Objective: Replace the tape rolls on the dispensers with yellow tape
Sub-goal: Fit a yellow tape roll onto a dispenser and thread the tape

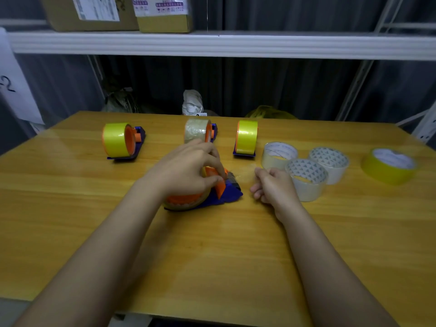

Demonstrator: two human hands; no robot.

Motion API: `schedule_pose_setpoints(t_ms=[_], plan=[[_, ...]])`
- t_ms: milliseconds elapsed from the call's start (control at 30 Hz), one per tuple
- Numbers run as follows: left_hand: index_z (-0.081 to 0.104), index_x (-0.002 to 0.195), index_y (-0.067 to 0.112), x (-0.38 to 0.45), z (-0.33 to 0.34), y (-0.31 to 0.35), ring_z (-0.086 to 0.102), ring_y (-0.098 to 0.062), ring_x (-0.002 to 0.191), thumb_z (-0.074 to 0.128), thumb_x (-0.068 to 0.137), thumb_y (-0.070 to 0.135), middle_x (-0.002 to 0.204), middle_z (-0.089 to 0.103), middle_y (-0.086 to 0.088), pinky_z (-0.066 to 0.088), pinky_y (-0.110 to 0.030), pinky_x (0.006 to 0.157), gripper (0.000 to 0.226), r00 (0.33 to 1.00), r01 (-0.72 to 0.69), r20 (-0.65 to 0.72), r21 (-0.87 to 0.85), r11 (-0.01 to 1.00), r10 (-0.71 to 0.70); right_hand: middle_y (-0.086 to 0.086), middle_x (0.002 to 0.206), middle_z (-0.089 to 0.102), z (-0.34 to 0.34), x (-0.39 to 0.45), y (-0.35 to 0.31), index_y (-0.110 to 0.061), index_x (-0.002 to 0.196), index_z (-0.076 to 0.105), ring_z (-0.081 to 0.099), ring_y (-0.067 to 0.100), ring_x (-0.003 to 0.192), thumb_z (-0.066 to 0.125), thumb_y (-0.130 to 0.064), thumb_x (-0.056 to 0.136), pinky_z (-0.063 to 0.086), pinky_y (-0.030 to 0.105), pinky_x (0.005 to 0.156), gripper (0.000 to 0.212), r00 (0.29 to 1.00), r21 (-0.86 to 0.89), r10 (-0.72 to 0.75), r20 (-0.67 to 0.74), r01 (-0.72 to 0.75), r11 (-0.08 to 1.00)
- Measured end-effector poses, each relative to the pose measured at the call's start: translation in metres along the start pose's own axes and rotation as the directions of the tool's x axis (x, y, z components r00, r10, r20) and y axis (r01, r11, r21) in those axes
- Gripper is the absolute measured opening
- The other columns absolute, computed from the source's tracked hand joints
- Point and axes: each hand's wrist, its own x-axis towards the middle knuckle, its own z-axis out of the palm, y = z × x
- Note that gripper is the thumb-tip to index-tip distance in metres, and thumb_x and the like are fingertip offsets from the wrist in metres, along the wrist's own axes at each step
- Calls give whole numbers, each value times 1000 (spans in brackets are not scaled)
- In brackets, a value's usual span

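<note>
A blue and orange dispenser (226, 193) with a clear tape roll (186, 204) lies at the table's middle. My left hand (186, 171) grips it from above, fingers curled over the orange flap. My right hand (271, 185) is just to its right, pinching the clear tape end (245, 172) pulled out from the dispenser. Behind stand a dispenser with yellow tape (118, 140) at the left, one with clear tape (199, 131) in the middle, and another with yellow tape (246, 138) at the right. A loose yellow roll (389, 165) lies at the far right.
Three loose clear rolls (306, 178) cluster right of my right hand. The wooden table (212, 256) has a white shelf (212, 43) above its far edge bearing cardboard boxes (94, 13). Bags sit behind the table.
</note>
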Motion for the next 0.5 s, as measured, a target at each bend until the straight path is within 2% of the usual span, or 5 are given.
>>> schedule_pose_setpoints(t_ms=[300,500], plan=[[63,100,44,0,-3,4,37,-5,101,60,86,42,106,44,14,41,-28,87,14,996,7,89,56,998,-12,4,69,61,1,6,1,-12,91,56,49,7,48,58,-28,95,35,15,36,17,999,178,37,-28,-32,984],[64,103,44,1,-2,3,35,-4,100,59,87,45,107,44,14,41,-26,84,17,995,2,101,80,997,-10,1,74,58,2,8,3,-11,104,60,50,7,53,63,-31,91,38,17,41,24,998,212,20,-59,-7,977]])
